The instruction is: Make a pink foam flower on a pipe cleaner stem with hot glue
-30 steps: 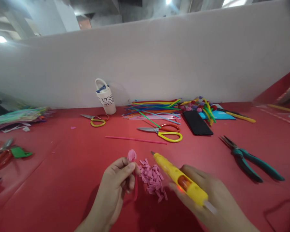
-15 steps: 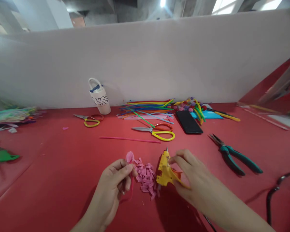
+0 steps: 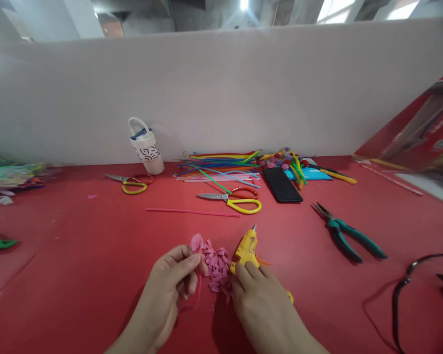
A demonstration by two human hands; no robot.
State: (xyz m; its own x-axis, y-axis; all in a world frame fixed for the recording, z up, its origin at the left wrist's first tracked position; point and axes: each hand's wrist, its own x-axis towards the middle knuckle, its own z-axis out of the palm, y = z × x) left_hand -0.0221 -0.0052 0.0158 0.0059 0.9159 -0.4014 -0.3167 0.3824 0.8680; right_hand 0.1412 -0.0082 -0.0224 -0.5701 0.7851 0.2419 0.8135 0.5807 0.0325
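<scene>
My left hand [image 3: 175, 282] is closed, thumb and fingers pinching a pink pipe cleaner [image 3: 199, 285] topped by a small pink fringed tuft [image 3: 197, 242]. Beside it on the red table lies a heap of pink fringed pieces [image 3: 217, 265]. A yellow glue gun [image 3: 247, 246] lies with its nozzle pointing away from me. My right hand [image 3: 260, 300] covers its lower part, fingers bent down between the gun and the heap's right edge. Its thumb and fingertips are hidden, so whether it grips anything does not show.
Yellow-and-red scissors [image 3: 239, 200] and a pink pipe cleaner [image 3: 192, 212] lie ahead. Farther back are coloured pipe cleaners [image 3: 221, 164], a phone [image 3: 282, 185], more scissors [image 3: 131, 183] and a white cup [image 3: 147, 152]. Green-handled pliers [image 3: 347, 233] and a black cable [image 3: 398, 295] are at right.
My right hand has let go of the glue gun's trigger area and moved left and down toward the pink heap. The gun has tilted slightly. My left hand keeps its pinch.
</scene>
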